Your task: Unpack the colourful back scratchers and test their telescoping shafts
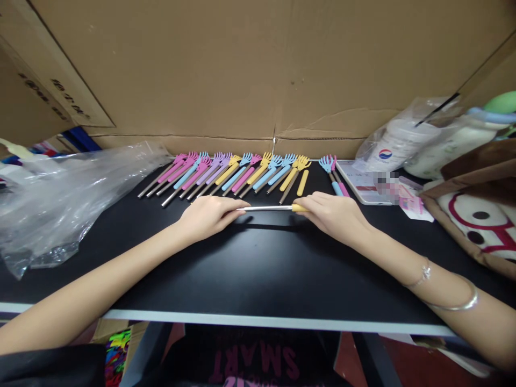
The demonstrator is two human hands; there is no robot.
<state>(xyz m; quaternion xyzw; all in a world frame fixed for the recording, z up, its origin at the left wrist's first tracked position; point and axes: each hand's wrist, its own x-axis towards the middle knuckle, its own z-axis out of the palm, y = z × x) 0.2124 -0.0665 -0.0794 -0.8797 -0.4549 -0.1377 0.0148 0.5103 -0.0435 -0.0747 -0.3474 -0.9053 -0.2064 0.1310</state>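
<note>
A back scratcher's metal rod (268, 208) with a yellow grip (297, 208) is held level just above the black table. My left hand (207, 216) is closed on the rod's left end. At the other end my right hand (334, 215) is closed around the yellow grip, most of which the fingers hide. If the rod has a claw head, I cannot see it. Beyond my hands lies a row of back scratchers (253, 176) in pink, blue, purple and yellow, claws pointing away. A loose yellow handle (303, 183) lies at the row's right end, and a blue back scratcher (331, 174) lies beside a pink one farther right.
A clear plastic bag (76, 199) spreads over the left side. On the right are a phone (365, 185), a bagged white cup (397, 144), a bottle (455, 142) and a brown bag (479, 209) with a cartoon face. Cardboard (226, 70) walls the back.
</note>
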